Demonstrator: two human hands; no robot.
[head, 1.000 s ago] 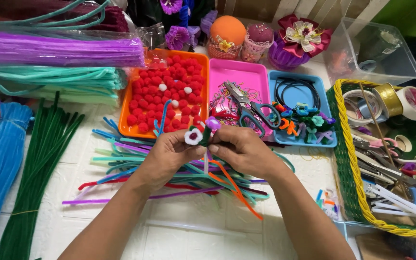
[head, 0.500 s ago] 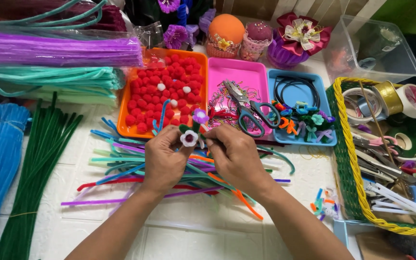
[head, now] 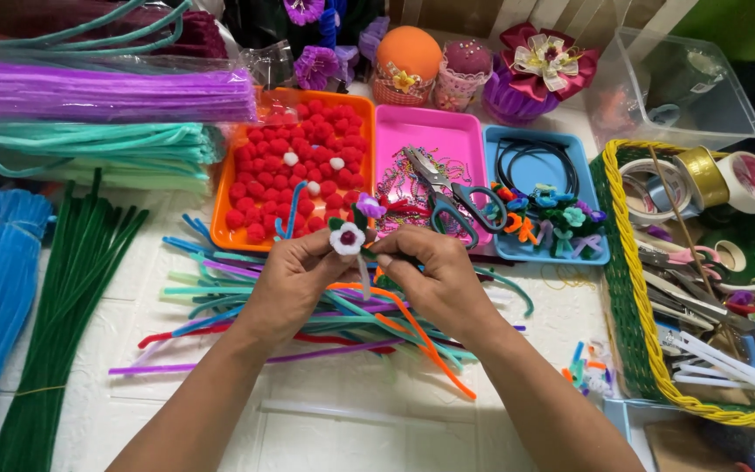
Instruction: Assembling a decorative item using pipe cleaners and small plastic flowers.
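Observation:
Both my hands meet over a loose heap of coloured pipe cleaners [head: 308,306] on the white table. My left hand [head: 286,284] pinches a small white pipe-cleaner flower [head: 348,238] with a dark red centre. A purple flower [head: 369,207] and green leaves stick up just behind it on the same little bunch. My right hand [head: 434,275] grips the bunch from the right, fingertips touching the left hand's. An orange pipe cleaner [head: 417,336] trails down from under the hands.
An orange tray [head: 225,205] of red pom-poms, a pink tray [head: 430,131] with scissors [head: 447,201] and a blue tray [head: 587,201] of small flowers sit behind. Bundles of purple, teal, green and blue pipe cleaners lie left. A green-yellow basket [head: 626,288] of tape and tools stands right.
The flower bunch was turned and lowered between the fingers, then raised slightly; the white flower now faces the camera. Both hands stay together over the heap.

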